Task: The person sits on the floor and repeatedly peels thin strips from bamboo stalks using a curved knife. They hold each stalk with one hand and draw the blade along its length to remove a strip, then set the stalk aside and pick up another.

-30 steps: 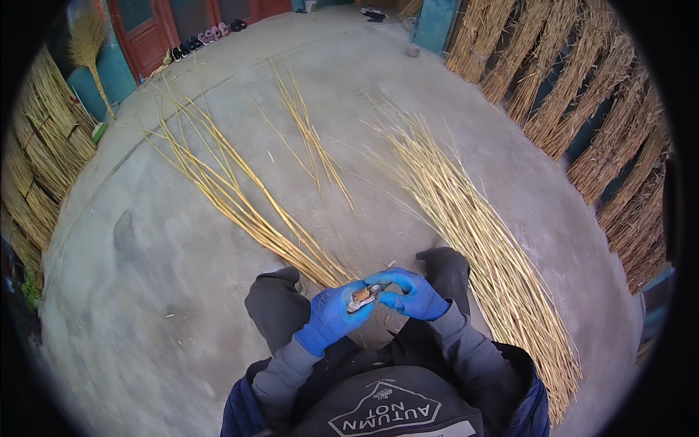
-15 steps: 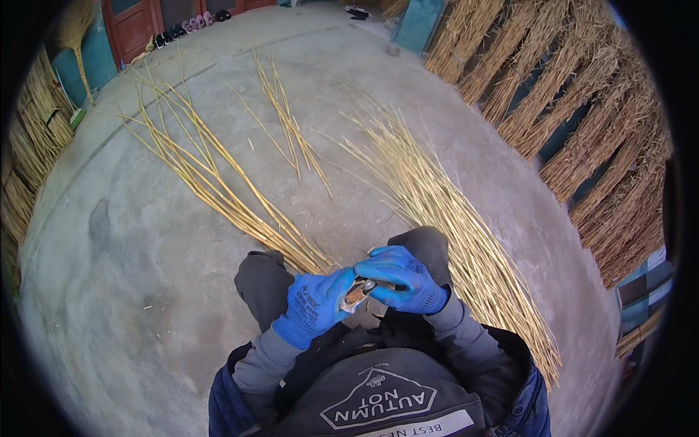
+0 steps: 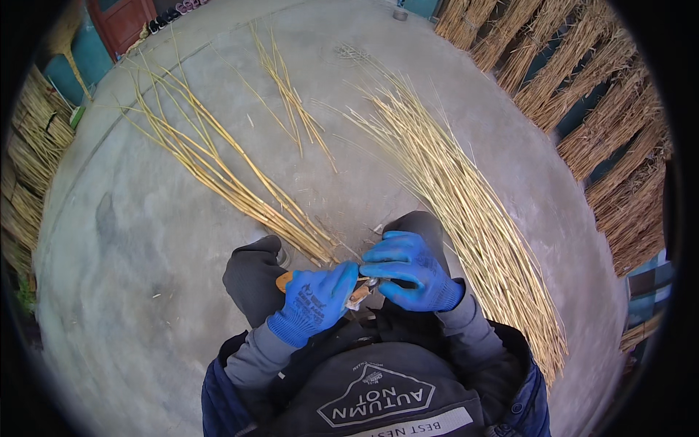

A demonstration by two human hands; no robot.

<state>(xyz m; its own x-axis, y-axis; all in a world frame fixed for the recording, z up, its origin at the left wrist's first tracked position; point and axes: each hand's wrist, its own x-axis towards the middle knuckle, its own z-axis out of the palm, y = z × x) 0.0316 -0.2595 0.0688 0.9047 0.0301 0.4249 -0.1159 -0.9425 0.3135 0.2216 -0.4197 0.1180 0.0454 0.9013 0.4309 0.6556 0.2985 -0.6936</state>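
Both my hands wear blue work gloves and meet in front of my lap, between my knees. My left hand (image 3: 313,298) is closed around a small tool; an orange-brown end, like a wooden handle (image 3: 283,282), sticks out past its knuckles. A tan and whitish piece (image 3: 358,295) with a bit of shiny metal shows between the two hands. Against that metal bit, my right hand (image 3: 411,269) has its fingers curled; what they pinch is hidden. Just ahead of my hands lie the butt ends of long yellowish stalks (image 3: 269,226).
A large sheaf of thin pale stalks (image 3: 473,211) lies on the concrete floor (image 3: 145,218) to my right. A few thinner stalks (image 3: 291,102) lie farther ahead. Dry brown bundles (image 3: 575,95) lean at the right, others (image 3: 33,160) at the left. Shoes (image 3: 171,14) line a red door (image 3: 125,25).
My right hand has shifted slightly right, with its fingers more spread out. The orange-brown end now shows beside my left hand. My view has tilted a little downward.
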